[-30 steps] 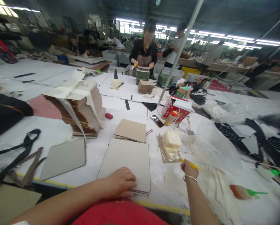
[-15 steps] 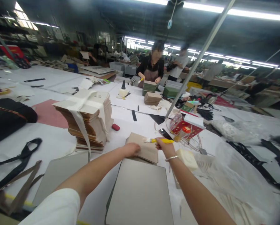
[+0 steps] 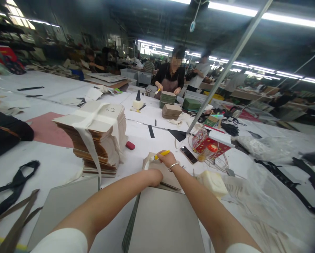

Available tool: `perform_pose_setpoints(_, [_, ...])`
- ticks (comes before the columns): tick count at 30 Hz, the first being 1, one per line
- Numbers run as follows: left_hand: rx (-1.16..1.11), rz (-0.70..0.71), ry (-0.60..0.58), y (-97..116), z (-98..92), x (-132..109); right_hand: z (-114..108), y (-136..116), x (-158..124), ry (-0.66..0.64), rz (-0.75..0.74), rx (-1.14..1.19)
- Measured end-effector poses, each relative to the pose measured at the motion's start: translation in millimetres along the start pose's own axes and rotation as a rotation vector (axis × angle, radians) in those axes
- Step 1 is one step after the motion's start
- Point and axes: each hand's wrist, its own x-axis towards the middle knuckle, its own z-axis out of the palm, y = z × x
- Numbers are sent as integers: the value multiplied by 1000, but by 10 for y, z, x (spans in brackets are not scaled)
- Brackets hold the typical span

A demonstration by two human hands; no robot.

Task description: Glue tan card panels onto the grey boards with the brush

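Note:
My right hand [image 3: 168, 160] grips a yellow-handled brush [image 3: 161, 155], its pale bristles pointing left over the far-left corner of a brown board [image 3: 170, 178]. Just nearer to me, my left hand [image 3: 155, 176] rests on that board; its fingers are bent out of sight, so what they hold cannot be seen. The brown board lies on a small pile. In front of it, closer to my body, is a stack of larger grey boards [image 3: 166, 218] with greenish edges. A pale yellow block-like tub [image 3: 212, 183] sits right of my right forearm.
A tall cloth-tied stack of brown pieces [image 3: 94, 137] stands at left, near a small red case [image 3: 130, 145]. A phone [image 3: 188, 155], a jar with an orange lid [image 3: 208, 152] and a slanted metal pole [image 3: 226, 70] are at right. Across the table, a co-worker [image 3: 170, 75] handles green-edged stacks.
My right hand has moved left with the brush, bringing its bristles to the board's far-left corner. My left hand has shifted slightly right and nearer, its fingers now hidden. The view has turned slightly.

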Motion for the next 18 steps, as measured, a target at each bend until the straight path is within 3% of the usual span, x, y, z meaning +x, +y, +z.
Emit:
perform_pose_setpoints(3, [46,-18,-94,30,-102,-9,-105,72,85,99,28,-51])
perform_pose_setpoints(7, [94,-26,-96,40,-196,-19,-377,348,-4,188,88,-97])
perform_pose_setpoints(13, [130,-23,-125,41,-180,99,-860,779,-384,316,167,-169])
perform_pose_setpoints(18, [177,-32,-82,148,-189,167,-906,886,-835,267,154,-192])
